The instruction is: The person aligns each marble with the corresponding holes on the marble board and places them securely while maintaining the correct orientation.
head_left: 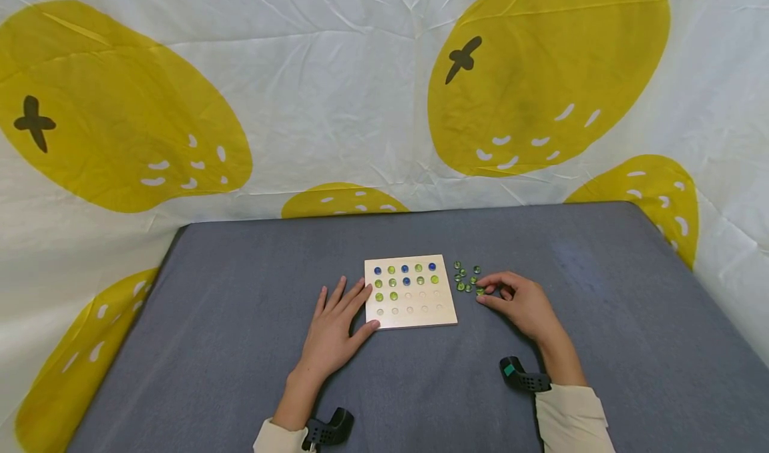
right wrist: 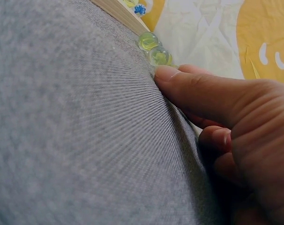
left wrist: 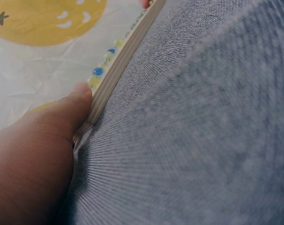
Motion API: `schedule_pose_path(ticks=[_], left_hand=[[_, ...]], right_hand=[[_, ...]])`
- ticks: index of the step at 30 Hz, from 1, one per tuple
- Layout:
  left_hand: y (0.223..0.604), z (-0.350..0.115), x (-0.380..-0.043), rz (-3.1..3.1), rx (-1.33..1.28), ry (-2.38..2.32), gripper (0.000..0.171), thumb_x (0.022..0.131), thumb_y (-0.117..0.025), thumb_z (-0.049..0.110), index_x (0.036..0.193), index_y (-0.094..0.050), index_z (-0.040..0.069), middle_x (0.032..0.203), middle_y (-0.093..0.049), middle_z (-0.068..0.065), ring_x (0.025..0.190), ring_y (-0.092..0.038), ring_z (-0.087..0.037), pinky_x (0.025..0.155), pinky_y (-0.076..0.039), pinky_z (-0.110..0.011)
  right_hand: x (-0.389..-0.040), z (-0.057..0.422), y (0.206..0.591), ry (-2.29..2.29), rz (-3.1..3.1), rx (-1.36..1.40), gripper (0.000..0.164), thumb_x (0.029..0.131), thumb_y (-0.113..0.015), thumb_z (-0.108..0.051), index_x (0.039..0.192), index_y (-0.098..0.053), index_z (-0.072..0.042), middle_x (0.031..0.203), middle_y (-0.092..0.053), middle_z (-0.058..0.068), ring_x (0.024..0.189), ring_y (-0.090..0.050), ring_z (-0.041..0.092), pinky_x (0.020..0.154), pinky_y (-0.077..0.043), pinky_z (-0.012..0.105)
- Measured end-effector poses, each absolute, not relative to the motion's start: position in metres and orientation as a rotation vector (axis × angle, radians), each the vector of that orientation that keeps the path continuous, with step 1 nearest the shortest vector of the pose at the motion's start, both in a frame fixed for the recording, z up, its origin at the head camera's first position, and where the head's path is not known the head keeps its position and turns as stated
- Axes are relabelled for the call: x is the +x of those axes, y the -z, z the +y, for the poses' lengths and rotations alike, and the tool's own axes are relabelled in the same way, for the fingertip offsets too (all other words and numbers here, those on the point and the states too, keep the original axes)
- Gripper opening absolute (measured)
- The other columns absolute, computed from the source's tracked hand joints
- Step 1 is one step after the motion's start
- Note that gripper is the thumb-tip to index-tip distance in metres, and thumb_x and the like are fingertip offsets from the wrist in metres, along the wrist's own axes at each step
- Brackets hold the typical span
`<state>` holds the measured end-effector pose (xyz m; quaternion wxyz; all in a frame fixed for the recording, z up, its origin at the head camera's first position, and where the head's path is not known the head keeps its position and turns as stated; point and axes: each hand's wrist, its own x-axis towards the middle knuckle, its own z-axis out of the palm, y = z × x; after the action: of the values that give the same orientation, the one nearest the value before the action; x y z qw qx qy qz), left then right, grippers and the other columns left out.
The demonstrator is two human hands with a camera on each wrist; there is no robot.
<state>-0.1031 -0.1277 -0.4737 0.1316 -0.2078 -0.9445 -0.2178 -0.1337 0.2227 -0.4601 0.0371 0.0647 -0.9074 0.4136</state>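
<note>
A light wooden board (head_left: 414,319) with rows of round hollows lies on the cloth. Green and blue glass marbles (head_left: 406,281) fill its two far rows, and two green marbles sit at the left of the row below. My left hand (head_left: 330,336) rests at the board's left side, fingers spread, thumb at the near left corner. Beside the board's right edge lies a loose group of green marbles (head_left: 461,274). There my right hand (head_left: 525,306) pinches a green marble (head_left: 480,291) between thumb and index finger. In the right wrist view, the fingertips hide that marble.
Grey cloth (head_left: 240,293) covers the table on all sides of the board. Behind the table hangs a white curtain (head_left: 336,106) with large yellow fruit prints. A black wrist device (head_left: 329,427) is on the left wrist, and another (head_left: 524,375) is on the right.
</note>
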Motion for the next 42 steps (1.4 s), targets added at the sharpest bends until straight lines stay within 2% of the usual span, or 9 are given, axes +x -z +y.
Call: schedule_pose_path(ticks=[29, 42], left_hand=[[0.4743, -0.1285, -0.1037, -2.747, -0.601, 0.623, 0.065, 0.09, -0.059, 0.052, 0.145, -0.046, 0.019, 0.148, -0.041, -0.001, 0.141, -0.025, -0.03, 0.114, -0.011, -0.055], [0.4738, -0.1281, -0.1027, -2.76, -0.595, 0.623, 0.065, 0.09, -0.059, 0.052, 0.145, -0.046, 0.019, 0.148, -0.041, -0.001, 0.141, -0.025, -0.029, 0.114, -0.01, -0.054]], right_hand=[[-0.1344, 0.2212, 0.4606, -1.268, -2.8, 0.175, 0.019, 0.082, -0.078, -0.023, 0.098, -0.072, -0.015, 0.082, -0.061, -0.001, 0.059, -0.042, 0.016, 0.052, -0.033, 0.026], [-0.1334, 0.2215, 0.4614, -1.238, -2.802, 0.198, 0.019, 0.083, -0.077, -0.027, 0.097, -0.072, -0.015, 0.08, -0.06, -0.002, 0.059, -0.041, 0.015, 0.052, -0.033, 0.026]])
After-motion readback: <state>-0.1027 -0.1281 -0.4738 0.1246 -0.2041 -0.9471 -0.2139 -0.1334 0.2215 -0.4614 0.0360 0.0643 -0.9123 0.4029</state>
